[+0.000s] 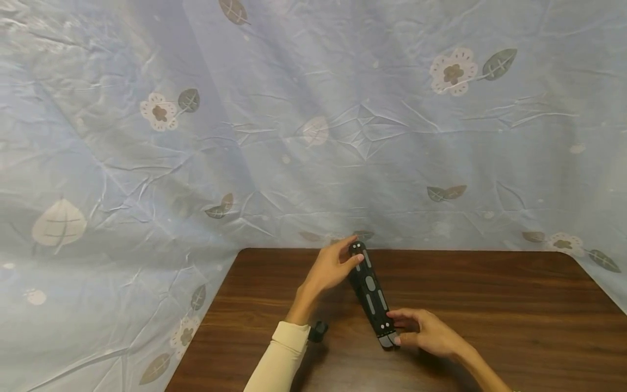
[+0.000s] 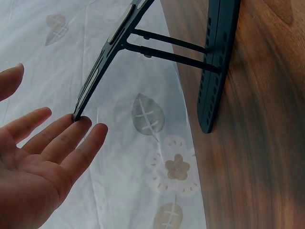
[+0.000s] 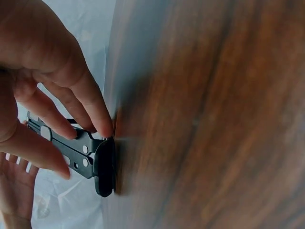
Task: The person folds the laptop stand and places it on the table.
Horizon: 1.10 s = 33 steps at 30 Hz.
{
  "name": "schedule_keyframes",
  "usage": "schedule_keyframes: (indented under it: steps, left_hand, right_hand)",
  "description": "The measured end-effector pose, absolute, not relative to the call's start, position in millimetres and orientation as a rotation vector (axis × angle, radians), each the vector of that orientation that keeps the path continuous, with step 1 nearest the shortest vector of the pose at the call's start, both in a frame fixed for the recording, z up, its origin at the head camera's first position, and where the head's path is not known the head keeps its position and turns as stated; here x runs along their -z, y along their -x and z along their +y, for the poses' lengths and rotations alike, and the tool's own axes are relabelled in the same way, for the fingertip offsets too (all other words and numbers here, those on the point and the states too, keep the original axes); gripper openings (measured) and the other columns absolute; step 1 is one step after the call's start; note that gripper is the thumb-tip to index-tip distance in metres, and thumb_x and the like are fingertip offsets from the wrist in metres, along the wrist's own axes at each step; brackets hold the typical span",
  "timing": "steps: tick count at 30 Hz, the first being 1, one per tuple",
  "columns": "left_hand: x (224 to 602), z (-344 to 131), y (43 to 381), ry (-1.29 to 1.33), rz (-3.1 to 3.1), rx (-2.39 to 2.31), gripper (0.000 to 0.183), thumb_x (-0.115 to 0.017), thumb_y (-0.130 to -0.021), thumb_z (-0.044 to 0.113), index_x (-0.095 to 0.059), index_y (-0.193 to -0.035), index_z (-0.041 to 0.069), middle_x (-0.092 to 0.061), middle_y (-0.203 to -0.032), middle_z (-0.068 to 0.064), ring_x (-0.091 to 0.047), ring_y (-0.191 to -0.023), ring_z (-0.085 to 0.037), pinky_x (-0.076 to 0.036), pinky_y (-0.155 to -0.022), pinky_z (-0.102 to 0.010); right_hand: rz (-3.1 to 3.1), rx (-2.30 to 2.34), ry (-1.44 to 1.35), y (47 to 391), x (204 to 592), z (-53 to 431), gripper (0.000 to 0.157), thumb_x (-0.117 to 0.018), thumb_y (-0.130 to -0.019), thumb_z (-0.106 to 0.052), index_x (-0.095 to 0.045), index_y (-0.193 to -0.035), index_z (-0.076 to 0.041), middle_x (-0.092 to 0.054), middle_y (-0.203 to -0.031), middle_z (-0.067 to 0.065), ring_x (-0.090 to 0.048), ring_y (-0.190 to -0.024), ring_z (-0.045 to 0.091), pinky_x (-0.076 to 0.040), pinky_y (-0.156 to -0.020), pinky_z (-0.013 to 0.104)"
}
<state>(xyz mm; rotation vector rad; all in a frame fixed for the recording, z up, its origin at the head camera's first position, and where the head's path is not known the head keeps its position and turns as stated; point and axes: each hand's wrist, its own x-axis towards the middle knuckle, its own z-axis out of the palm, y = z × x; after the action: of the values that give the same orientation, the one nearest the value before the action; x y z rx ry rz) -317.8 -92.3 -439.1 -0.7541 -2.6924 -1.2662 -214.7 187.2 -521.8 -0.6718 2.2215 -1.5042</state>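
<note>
A black folding laptop stand (image 1: 370,283) with grey pads stands unfolded on the wooden table, its upper plate tilted up. In the left wrist view, two thin struts join that plate (image 2: 102,62) to the slotted base (image 2: 217,71). My left hand (image 1: 330,265) is at the raised far end. Its fairly straight fingertips (image 2: 82,121) touch the plate's edge, while the thumb stays apart. Beside the low near end is my right hand (image 1: 431,331), fingers loosely bent, with fingertips (image 3: 106,128) right at the stand's side near its front lip (image 3: 104,167).
The dark brown wooden table (image 1: 490,294) has rounded far corners. Behind it and along its left side hangs a pale blue curtain (image 1: 303,179) with leaf and flower prints. A small black device (image 1: 318,331) sits at the left wrist by the cream sleeve (image 1: 281,354).
</note>
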Motion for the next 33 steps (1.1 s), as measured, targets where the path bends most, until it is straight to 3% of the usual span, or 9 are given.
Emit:
schedule_keyframes:
  steps: [5,13,26,33]
  left_hand:
    - [439,-96,316,0.738,-2.701,1.265,0.061,-0.068,-0.106,0.041,-0.052,-0.161,0.02,-0.056,-0.161,-0.014,-0.063,-0.14,-0.039,-0.054,-0.115,-0.054]
    - [440,-99,314,0.728,-2.688,1.26,0.061,-0.07,-0.105,0.041,-0.053,-0.16,0.021,-0.056,-0.16,-0.014,-0.064,-0.138,-0.04,-0.055,-0.114,-0.053]
    - [437,-111,300,0.66,-2.674,1.279,0.065,-0.072,-0.103,0.044,-0.054,-0.159,0.017,-0.058,-0.159,-0.013,-0.065,-0.138,-0.037,-0.054,-0.115,-0.053]
    - [438,-120,291,0.641,-2.661,1.301,0.065,-0.072,-0.103,0.045,-0.053,-0.16,0.02,-0.056,-0.159,-0.018,-0.067,-0.134,-0.042,-0.057,-0.111,-0.054]
  right_hand:
    - [2.138,1.577,0.658,216,524,186,0.065,-0.08,-0.095,-0.004,-0.051,-0.152,0.009,-0.047,-0.156,0.04,-0.053,-0.139,0.058,-0.061,-0.106,0.042]
    - [2.143,1.592,0.653,220,524,184,0.063,-0.081,-0.092,0.0,-0.055,-0.148,0.009,-0.05,-0.153,0.039,-0.057,-0.136,0.056,-0.061,-0.105,0.037]
    - [2.162,1.552,0.682,226,523,183,0.06,-0.082,-0.09,0.002,-0.058,-0.145,0.008,-0.05,-0.152,0.04,-0.062,-0.132,0.055,-0.063,-0.102,0.035]
    - [2.228,1.492,0.73,229,523,181,0.054,-0.076,-0.093,0.003,-0.06,-0.144,0.008,-0.053,-0.151,0.039,-0.063,-0.13,0.055,-0.063,-0.102,0.038]
